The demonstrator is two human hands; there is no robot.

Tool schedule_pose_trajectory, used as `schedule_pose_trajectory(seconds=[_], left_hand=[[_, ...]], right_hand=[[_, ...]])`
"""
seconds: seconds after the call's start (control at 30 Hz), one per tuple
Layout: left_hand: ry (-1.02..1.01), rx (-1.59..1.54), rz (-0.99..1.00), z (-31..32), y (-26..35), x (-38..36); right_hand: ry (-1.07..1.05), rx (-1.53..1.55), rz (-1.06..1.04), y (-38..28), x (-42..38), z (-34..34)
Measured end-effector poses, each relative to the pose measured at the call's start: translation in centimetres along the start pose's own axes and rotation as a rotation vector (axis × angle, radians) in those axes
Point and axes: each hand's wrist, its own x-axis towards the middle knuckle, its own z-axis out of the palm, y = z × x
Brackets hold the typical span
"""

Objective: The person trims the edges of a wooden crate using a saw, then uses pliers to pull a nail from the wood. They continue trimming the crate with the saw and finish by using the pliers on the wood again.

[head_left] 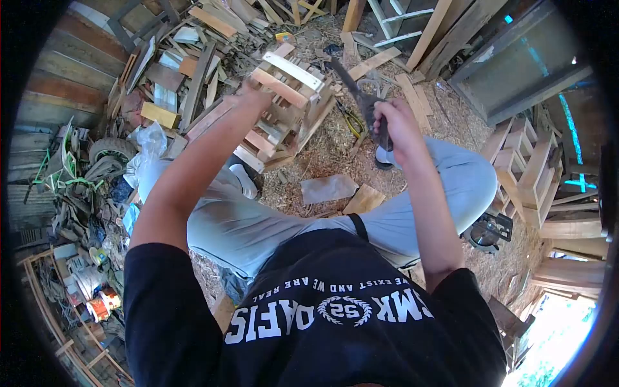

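Observation:
A slatted wooden frame (287,89) of pale boards stands tilted on the littered ground ahead of me. My left hand (253,98) is closed at the near left side of its upper board, its fingertips partly hidden. Raised to the right of the frame, my right hand (398,122) is wrapped round a long dark tool (361,95), broad near my fist and narrow toward the far end, which points up and left. Pliers with yellow handles (353,122) lie on the ground between the frame and the tool.
Scrap wood (193,77) is heaped at the back left. Between my legs lie a pale flat piece (329,189) and a wood offcut (365,199). A power saw (488,232) rests beside my right knee, near another wooden frame (530,169). A wheel (111,149) sits among clutter at left.

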Motion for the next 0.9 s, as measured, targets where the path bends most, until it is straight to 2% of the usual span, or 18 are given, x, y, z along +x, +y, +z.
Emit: schedule_pose_trajectory(seconds=[0.03, 0.07, 0.13, 0.17, 0.23, 0.27, 0.3, 0.37, 0.4, 0.57, 0.7, 0.77, 0.83, 0.9], left_hand=[[0.009, -0.091, -0.175, -0.1, 0.8, -0.8], [0.008, -0.083, -0.175, -1.0, 0.4, -0.6], [-0.538, -0.593, 0.039, -3.2, -0.8, 1.1], [-0.537, -0.584, 0.036, -3.6, -0.2, 1.7], [-0.762, -0.593, -0.036, -6.0, 1.8, 2.0], [-0.755, -0.415, 0.208, -8.1, 2.6, -0.2], [-0.755, -0.407, 0.208, -7.8, 2.1, 0.5], [-0.093, 0.451, 1.177, -6.1, -0.3, 3.5], [0.003, 0.535, 1.255, -5.4, -1.4, 5.3], [-0.105, 0.409, 1.328, -4.9, -5.0, 5.6], [-0.127, 0.330, 1.242, -3.6, -6.8, 6.0], [0.010, 0.286, 1.346, -2.6, -7.5, 6.4], [-0.005, 0.300, 1.387, -2.3, -7.3, 6.3], [-0.053, 0.209, 1.279, -1.9, -7.2, 6.6]], right_hand=[[-0.002, 0.003, 0.002, 0.2, -0.8, 0.4], [0.001, 0.030, 0.008, 0.5, -1.7, 0.8], [-0.010, 0.066, 0.031, 1.1, -3.1, 1.3], [-0.011, 0.073, 0.036, 1.5, -3.9, 1.6], [0.062, 0.167, -0.018, 2.3, -5.3, 2.2], [0.068, 0.163, -0.067, 3.2, -5.3, 2.1], [0.070, 0.170, -0.066, 3.6, -5.4, 2.1], [0.080, 0.195, -0.075, 4.0, -5.5, 2.0], [0.084, 0.194, -0.071, 4.1, -5.7, 2.1], [0.096, 0.154, -0.064, 3.1, -7.2, 2.0], [0.099, 0.183, -0.089, 3.3, -8.2, 2.0], [0.089, 0.173, -0.082, 3.8, -8.4, 2.1], [0.087, 0.185, -0.080, 4.2, -8.5, 2.4], [0.084, 0.203, -0.081, 4.8, -8.6, 2.6]])
